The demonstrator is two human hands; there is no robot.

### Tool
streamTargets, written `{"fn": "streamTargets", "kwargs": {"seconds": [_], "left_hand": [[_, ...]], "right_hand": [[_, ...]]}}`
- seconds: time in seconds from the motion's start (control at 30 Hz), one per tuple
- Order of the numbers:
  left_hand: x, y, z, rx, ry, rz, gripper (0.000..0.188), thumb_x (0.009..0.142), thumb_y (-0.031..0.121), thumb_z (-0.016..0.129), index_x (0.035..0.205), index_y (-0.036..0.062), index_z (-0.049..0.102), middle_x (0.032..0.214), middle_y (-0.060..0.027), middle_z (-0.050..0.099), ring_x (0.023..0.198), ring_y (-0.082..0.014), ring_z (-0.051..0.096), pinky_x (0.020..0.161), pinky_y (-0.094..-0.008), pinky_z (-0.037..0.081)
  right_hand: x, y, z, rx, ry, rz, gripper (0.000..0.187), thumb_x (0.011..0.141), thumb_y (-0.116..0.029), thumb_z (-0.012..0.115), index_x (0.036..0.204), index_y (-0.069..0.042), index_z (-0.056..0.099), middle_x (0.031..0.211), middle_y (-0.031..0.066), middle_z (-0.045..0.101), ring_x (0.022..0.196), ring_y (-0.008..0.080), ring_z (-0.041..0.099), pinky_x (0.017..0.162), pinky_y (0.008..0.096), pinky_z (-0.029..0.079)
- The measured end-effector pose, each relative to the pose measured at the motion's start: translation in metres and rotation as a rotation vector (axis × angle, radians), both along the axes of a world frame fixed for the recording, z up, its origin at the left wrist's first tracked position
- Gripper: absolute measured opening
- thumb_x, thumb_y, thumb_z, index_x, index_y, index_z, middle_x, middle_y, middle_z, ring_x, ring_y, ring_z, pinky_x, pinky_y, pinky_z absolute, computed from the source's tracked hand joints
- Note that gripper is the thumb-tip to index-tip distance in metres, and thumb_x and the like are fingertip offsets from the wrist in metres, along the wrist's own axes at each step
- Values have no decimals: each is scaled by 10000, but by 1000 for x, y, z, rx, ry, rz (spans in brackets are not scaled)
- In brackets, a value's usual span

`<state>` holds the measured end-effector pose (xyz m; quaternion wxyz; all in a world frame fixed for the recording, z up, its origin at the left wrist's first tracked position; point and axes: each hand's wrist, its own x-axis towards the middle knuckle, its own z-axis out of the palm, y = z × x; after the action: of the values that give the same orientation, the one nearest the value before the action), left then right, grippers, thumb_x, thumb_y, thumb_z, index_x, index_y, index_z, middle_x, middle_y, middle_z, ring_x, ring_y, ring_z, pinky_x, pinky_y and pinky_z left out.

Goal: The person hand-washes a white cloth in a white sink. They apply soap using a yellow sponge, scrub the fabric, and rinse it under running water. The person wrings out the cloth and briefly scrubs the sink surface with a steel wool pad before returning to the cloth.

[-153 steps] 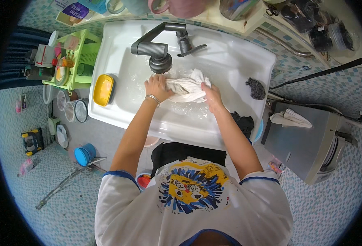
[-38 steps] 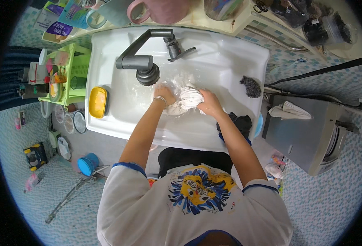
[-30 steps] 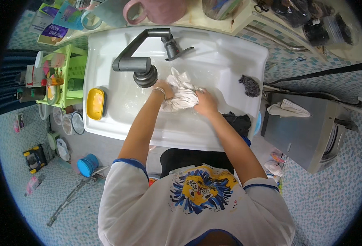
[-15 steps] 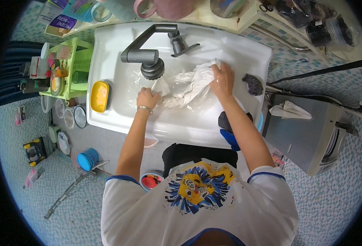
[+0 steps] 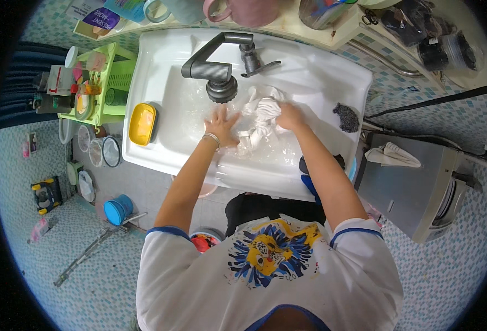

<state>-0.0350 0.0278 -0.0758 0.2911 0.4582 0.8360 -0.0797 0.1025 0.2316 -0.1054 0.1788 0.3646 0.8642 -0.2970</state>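
Observation:
A wet white cloth (image 5: 262, 113) lies bunched and twisted in the white sink (image 5: 169, 146), in shallow, splashing water. My left hand (image 5: 221, 127), a bracelet at its wrist, is at the cloth's left side with its fingers spread and nothing held in them. At the right side of the bundle, my right hand (image 5: 290, 117) grips the cloth; its fingertips are partly hidden in the folds. Just beyond my left hand hangs the head of the dark grey faucet (image 5: 221, 91).
On the sink's left rim sits a yellow soap dish (image 5: 143, 124); a dark scrubber (image 5: 346, 117) lies on the right rim. Dark and blue cloth (image 5: 312, 185) hangs over the front edge by my right forearm. A green rack (image 5: 108, 88) stands left, a grey machine (image 5: 403, 182) right.
The cloth has been drawn into a tighter bundle. My left hand has let go of its left end and spread its fingers. My right hand has come nearer and leftward.

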Motion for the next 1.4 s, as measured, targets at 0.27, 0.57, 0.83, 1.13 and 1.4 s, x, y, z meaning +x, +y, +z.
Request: {"fn": "streamTargets", "kwargs": {"seconds": [0.27, 0.57, 0.83, 1.13, 1.4], "left_hand": [[-38, 3, -23, -181, 138, 211, 548, 762, 336, 590, 1275, 243, 423, 1381, -111, 316, 1242, -348, 311, 970, -526, 293], [-35, 1, -15, 11, -922, 1079, 973, 708, 782, 344, 1375, 80, 257, 1426, -180, 213, 1314, -408, 139, 925, -678, 205], [-5, 3, -6, 820, -1882, 1288, 561, 851, 502, 376, 1173, 56, 492, 1166, -117, 545, 1069, -249, 534, 914, -438, 417], [41, -4, 38, 1066, -1872, 1322, 516, 882, 319, 307, 1260, -18, 405, 1263, -170, 467, 1151, -322, 464, 1000, -435, 350], [67, 19, 78, 1226, -2093, 1173, 515, 873, 310, 318, 1268, -9, 404, 1265, -173, 468, 1166, -313, 454, 1012, -420, 334]], "right_hand": [[-3, -45, 44, 245, -13, -121, 423, 690, -169, 598, 1111, -145, 564, 1306, 215, 359, 1206, 411, 349, 957, 526, 323], [-7, -52, 20, -582, 582, -216, 402, 664, -137, 550, 1058, -65, 587, 958, 132, 616, 881, 249, 584, 803, 340, 436], [-10, -90, 120, -1582, 990, -382, 475, 708, -25, 465, 1180, 33, 467, 1122, 104, 556, 1031, 184, 531, 893, 303, 414], [10, -41, 119, -1567, 754, -856, 458, 894, -331, 350, 1180, 1, 481, 1164, 122, 547, 1081, 241, 522, 948, 370, 399], [11, -35, 100, -1788, 625, -860, 522, 840, -483, 446, 1132, -62, 545, 1113, 112, 583, 1023, 242, 561, 866, 389, 467]]}}
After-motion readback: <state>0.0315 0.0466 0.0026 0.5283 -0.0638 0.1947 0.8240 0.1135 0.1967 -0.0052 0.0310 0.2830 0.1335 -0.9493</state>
